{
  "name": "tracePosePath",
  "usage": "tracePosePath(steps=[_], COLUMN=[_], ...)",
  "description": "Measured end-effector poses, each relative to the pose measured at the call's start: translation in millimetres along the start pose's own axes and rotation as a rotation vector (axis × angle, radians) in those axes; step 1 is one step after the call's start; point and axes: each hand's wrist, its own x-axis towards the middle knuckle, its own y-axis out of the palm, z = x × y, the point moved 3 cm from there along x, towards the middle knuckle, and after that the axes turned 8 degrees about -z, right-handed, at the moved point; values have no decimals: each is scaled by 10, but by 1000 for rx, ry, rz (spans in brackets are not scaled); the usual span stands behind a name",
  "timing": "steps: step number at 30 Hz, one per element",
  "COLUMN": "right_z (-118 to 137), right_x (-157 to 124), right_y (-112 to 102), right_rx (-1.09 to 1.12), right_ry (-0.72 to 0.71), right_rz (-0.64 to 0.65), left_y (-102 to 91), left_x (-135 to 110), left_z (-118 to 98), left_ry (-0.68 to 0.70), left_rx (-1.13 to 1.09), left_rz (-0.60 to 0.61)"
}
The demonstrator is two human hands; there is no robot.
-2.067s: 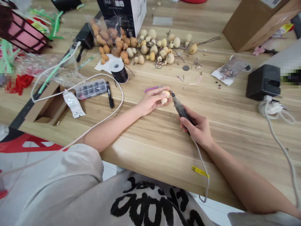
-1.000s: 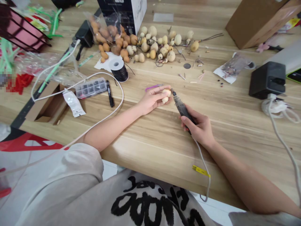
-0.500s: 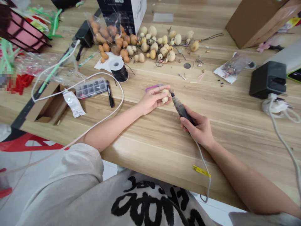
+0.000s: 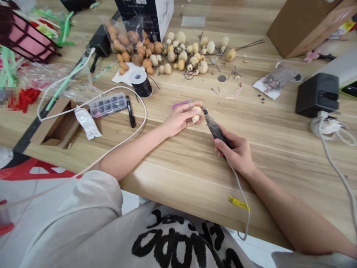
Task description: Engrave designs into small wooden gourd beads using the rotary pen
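My left hand (image 4: pixel 181 119) rests on the wooden table, its fingers curled around a small pale bottle gourd (image 4: pixel 196 113). A thin purple item (image 4: pixel 180 105) lies by the fingertips, perhaps held under them. My right hand (image 4: pixel 233 150) grips a dark handheld rotary engraving tool (image 4: pixel 215 128) like a pen. Its narrow tip sits against or very close to the gourd; I cannot tell if they touch. A pale cord (image 4: pixel 240 195) runs from the tool down over the table edge.
Many dried gourds (image 4: pixel 181 50) lie in a loose pile at the back, beside a bag of brown ones (image 4: pixel 122 37). A black cord spool (image 4: pixel 141 85), bead organizer (image 4: pixel 108 105), marker (image 4: pixel 130 111), white cable (image 4: pixel 139 123) and black power adapter (image 4: pixel 317 95) surround my hands.
The view has shifted slightly since the oldest frame, moving the table items a little. Both hands stay nearly still, with the tool tip remaining at the gourd.
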Motion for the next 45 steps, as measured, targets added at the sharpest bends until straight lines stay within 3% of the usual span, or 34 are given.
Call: tracePosePath(steps=[45], right_z=[-28], right_x=[0], right_y=[4], right_rx=[40], right_ry=[19], right_rz=[-21], left_y=[-13], left_x=[25], left_z=[11], left_ry=[7], left_rx=[-24], left_rz=[5])
